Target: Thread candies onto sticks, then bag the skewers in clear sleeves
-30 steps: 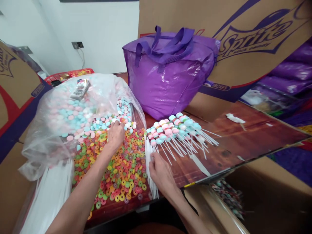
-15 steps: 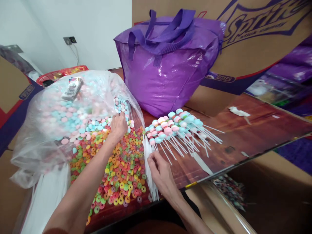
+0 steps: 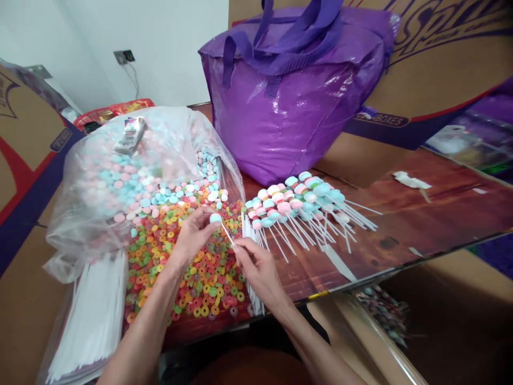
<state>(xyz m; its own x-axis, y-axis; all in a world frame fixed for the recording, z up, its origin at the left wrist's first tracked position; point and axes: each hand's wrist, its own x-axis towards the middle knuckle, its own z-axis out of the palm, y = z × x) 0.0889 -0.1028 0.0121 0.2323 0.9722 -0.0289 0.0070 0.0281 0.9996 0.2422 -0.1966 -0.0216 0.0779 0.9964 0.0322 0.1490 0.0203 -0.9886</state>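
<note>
In the head view my left hand (image 3: 195, 231) pinches a pale blue marshmallow candy (image 3: 215, 218) above the loose ring candies. My right hand (image 3: 256, 262) is closed on a thin white stick (image 3: 226, 233), whose far end meets the marshmallow; whether it has pierced it I cannot tell. Under both hands spread many-coloured candy rings (image 3: 200, 299). Beyond them lie pink, white and blue marshmallows (image 3: 172, 193), spilling out of a clear plastic bag (image 3: 76, 214). A pile of finished candy sticks (image 3: 280, 206) rests on the right, beside a bundle of loose white sticks (image 3: 256, 305).
A large purple bag (image 3: 280, 117) stands at the back of the wooden table (image 3: 385, 214). Cardboard boxes (image 3: 452, 91) rise behind and at the left. More white sticks (image 3: 90, 315) lie at the left front. A white scrap (image 3: 411, 180) lies far right.
My left hand has come back from the marshmallows with a blue one. My right hand has lifted a stick from the bundle and met it. The view has shifted slightly.
</note>
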